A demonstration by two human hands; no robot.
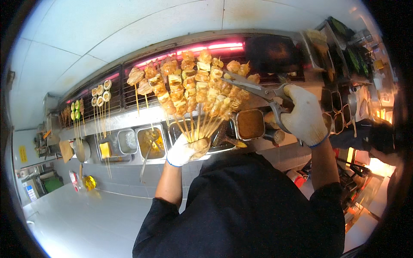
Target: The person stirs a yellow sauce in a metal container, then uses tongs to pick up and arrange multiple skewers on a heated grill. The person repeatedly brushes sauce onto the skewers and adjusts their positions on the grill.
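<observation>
My left hand (188,150), in a white work glove, grips the lower ends of a fan of wooden skewers (193,129). Browned, glazed pieces of meat and pale leek-like pieces (202,87) are threaded on them. The fan spreads up over the front of a grill with a glowing red element (226,46). My right hand (305,114), also gloved, has its fingers around the handles of metal kitchen scissors (266,93). Their blades reach left to the upper right skewers; whether they touch the meat I cannot tell. Two meat skewers (136,76) stand on the grate left of the fan.
Below the grill are metal pans: one of yellowish liquid with a ladle (151,137) and one of brown seasoning (250,124). More skewers (102,93) lie on the grill's left part. A steel counter (87,222) extends lower left. Another person's dark sleeve (358,137) is at right.
</observation>
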